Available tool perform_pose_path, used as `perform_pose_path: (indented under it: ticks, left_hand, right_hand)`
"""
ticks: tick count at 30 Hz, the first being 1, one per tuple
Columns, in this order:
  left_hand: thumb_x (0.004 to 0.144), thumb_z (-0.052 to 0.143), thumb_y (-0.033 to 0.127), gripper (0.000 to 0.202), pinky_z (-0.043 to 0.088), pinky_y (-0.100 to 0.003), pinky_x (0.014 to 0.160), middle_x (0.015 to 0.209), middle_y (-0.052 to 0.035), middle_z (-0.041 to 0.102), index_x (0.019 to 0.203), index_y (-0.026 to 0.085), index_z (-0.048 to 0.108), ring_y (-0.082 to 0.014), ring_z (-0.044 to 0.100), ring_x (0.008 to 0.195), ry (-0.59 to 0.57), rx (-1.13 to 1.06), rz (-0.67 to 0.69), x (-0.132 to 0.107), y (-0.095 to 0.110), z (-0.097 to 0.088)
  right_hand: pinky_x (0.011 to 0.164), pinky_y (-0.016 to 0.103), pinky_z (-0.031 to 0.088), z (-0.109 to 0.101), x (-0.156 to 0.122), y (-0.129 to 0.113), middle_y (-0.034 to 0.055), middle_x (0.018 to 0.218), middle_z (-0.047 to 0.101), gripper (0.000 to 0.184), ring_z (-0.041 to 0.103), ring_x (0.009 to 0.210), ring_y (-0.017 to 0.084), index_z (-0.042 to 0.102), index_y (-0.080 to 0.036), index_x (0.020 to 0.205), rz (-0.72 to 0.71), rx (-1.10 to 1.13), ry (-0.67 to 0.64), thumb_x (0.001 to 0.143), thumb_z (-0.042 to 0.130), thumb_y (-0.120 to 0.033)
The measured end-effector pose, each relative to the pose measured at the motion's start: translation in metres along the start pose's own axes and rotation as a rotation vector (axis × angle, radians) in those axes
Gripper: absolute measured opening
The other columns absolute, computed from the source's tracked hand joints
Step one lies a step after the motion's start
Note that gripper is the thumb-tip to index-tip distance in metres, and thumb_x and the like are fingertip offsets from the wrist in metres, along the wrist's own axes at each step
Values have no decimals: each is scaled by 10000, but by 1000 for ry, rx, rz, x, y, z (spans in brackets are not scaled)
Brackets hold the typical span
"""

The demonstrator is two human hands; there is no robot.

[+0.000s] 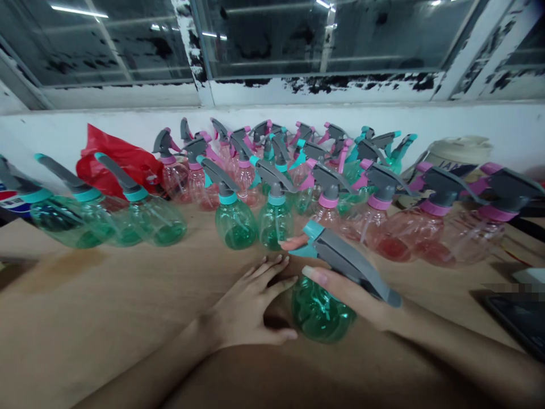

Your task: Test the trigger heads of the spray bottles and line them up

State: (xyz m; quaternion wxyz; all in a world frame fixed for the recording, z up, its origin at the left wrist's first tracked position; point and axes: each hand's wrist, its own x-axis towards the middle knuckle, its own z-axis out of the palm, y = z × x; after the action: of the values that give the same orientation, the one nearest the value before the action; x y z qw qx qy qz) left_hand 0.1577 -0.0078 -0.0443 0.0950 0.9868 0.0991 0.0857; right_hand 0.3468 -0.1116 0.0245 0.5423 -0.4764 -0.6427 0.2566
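Note:
My right hand (357, 295) is wrapped round the neck of a green spray bottle (323, 315) with a grey and turquoise trigger head. One finger reaches forward by the trigger, and the thumb lies along the near side. To the bottle's left, my left hand (251, 301) has its fingers spread and its palm toward the table; its fingertips are close to the bottle, and I cannot tell whether they touch it. Two green spray bottles (235, 227) with turquoise collars stand just beyond my hands.
Pink spray bottles (395, 236) line the right, with several more packed against the wall. Green bottles (155, 221) stand at left before a red plastic bag (113, 156). A pale jug (460, 150) sits at back right; a dark phone (517, 324) lies on the wooden table (140, 295).

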Motion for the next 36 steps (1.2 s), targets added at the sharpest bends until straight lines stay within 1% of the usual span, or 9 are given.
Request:
perform_pose_path:
  ticks: [4, 7, 12, 16, 20, 25, 28, 32, 36]
  left_hand:
    - [730, 656, 627, 819, 269, -526, 1087, 1473, -166, 355, 1366, 155, 447, -369, 262, 1371, 14, 10, 10, 0, -1, 1]
    - [742, 644, 630, 811, 268, -518, 1090, 1495, -173, 310, 1362, 145, 452, -370, 280, 1363, 13, 11, 19, 0, -1, 0]
    - [745, 639, 635, 807, 279, -521, 1084, 1511, -169, 278, 1363, 149, 453, -373, 284, 1361, -4, 28, 15, 0, 0, -1]
    - [743, 654, 610, 789, 278, -520, 1086, 1499, -170, 306, 1352, 145, 466, -368, 299, 1356, 8, 46, 22, 1, 0, -1]
    - [752, 659, 589, 786, 270, -520, 1091, 1500, -160, 308, 1371, 160, 436, -354, 299, 1360, 37, 59, 42, 1, -1, 2]
    - [755, 659, 580, 782, 272, -516, 1092, 1507, -154, 296, 1375, 167, 418, -345, 288, 1366, 70, 68, 65, -1, -3, 5]
    - [749, 665, 576, 783, 283, -515, 1087, 1504, -153, 304, 1372, 169, 420, -349, 298, 1361, 77, 75, 63, -1, -3, 5]
    - [755, 659, 570, 756, 292, -511, 1082, 1494, -145, 327, 1362, 182, 430, -339, 319, 1353, 74, 88, 58, -1, -2, 4]
    - [751, 668, 559, 748, 301, -512, 1076, 1483, -164, 340, 1344, 161, 447, -342, 307, 1358, 96, 98, 77, -1, -2, 4]
  right_hand:
    - [732, 323, 546, -2, 2, 0, 16, 883, 694, 200, 668, 790, 177, 641, -240, 986, 0, 14, -21, 800, 632, -314]
    - [625, 295, 517, -5, 4, 0, -11, 740, 642, 131, 625, 651, 149, 624, -240, 842, -49, -28, -22, 822, 593, -366]
    - [593, 300, 475, -7, 6, -1, -3, 682, 594, 245, 590, 631, 151, 577, -222, 743, -61, -115, 27, 861, 520, -429]
    - [641, 320, 501, -9, 8, 3, 10, 759, 648, 206, 616, 665, 166, 610, -241, 840, -15, -56, -7, 857, 543, -435]
    - [665, 345, 506, -11, 10, 10, 4, 768, 653, 220, 613, 666, 178, 621, -255, 991, 30, -62, 51, 851, 568, -417]
    - [684, 326, 487, -10, 10, 15, 1, 803, 651, 205, 612, 706, 161, 619, -240, 1024, 8, -44, 78, 869, 570, -363]
    - [660, 322, 477, -9, 9, 15, -12, 732, 625, 231, 587, 649, 151, 622, -229, 1040, 16, -35, 71, 867, 577, -376]
    - [677, 323, 479, -10, 9, 15, 10, 831, 664, 263, 602, 673, 150, 623, -213, 1047, 30, -29, 71, 861, 585, -395]
    - [643, 313, 480, -10, 9, 14, 11, 848, 675, 273, 606, 659, 145, 625, -211, 1059, 39, -10, 67, 865, 581, -398]
